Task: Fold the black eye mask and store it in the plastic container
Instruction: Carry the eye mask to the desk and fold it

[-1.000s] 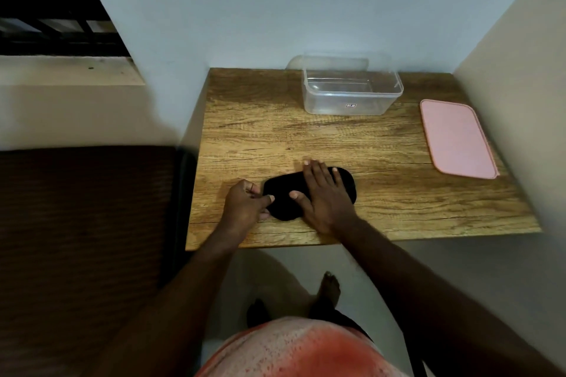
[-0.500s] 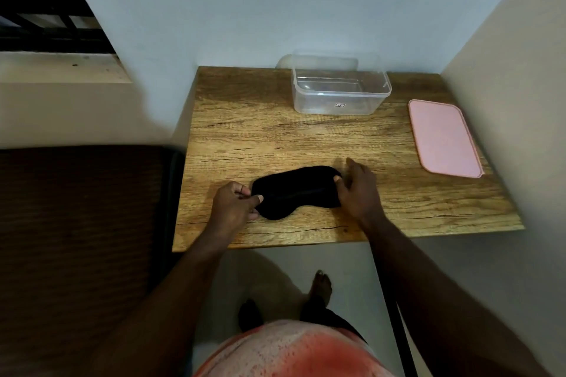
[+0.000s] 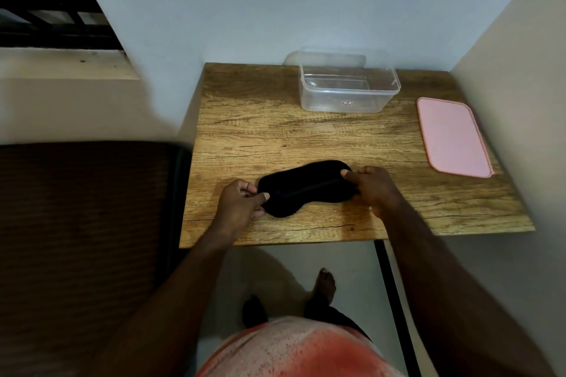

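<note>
Wood-grain table (image 3: pixel 275 119) tucked into a pale corner, and from the head view we're looking straight down at the action. Black eye mask (image 3: pixel 306 190) lies flat on the wood right between the two hands, its long axis running from one hand across to the other, with the right-hand end tipped a touch farther from the person. Left hand (image 3: pixel 239 208) pinches its end of the mask between thumb and curled fingers. Right hand (image 3: pixel 373 190) has its fingers curled over the opposite end, thumb tip showing on top. So each hand has an end, and that's the set-up a fold wants: my read is that one end gets carried over toward the other hand, along that long axis. Plastic container (image 3: pixel 349 92) stands open well ahead of the right hand, up against the wall, with nothing visible inside, and it's clearly nearer that hand than the left. Pink lid (image 3: pixel 453 138) lies flat off to the outer side of the right hand, well apart. Fold not yet made, by the look of it.
</note>
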